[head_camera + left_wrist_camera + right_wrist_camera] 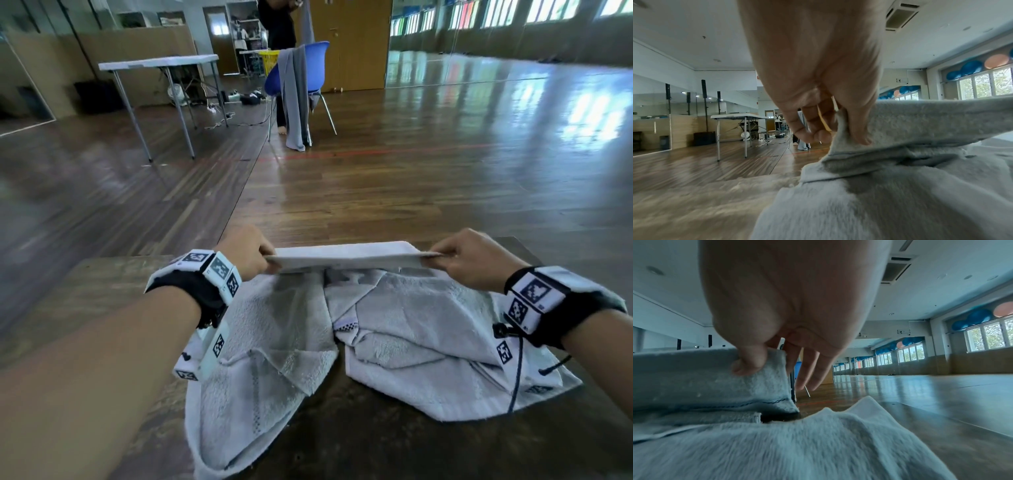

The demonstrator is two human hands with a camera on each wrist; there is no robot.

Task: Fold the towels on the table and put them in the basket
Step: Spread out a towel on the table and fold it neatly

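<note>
A folded grey towel (pixel 346 259) is stretched flat between my two hands just above the dark wooden table (pixel 342 442). My left hand (pixel 251 251) pinches its left end; in the left wrist view the thumb presses the cloth (pixel 920 123) against curled fingers (pixel 813 129). My right hand (pixel 462 258) pinches the right end, thumb on top of the towel (pixel 705 378). Two loose crumpled grey towels lie under my wrists, one at the left (pixel 260 377), one at the right (pixel 428 349). A yellow basket (pixel 269 63) stands far back behind the blue chair.
Beyond the table's far edge lies open wooden floor (pixel 411 178). A blue chair (pixel 301 75) draped with grey cloth stands far off, a person behind it. A white folding table (pixel 161 63) stands back left. Windows and mirrors line the right wall.
</note>
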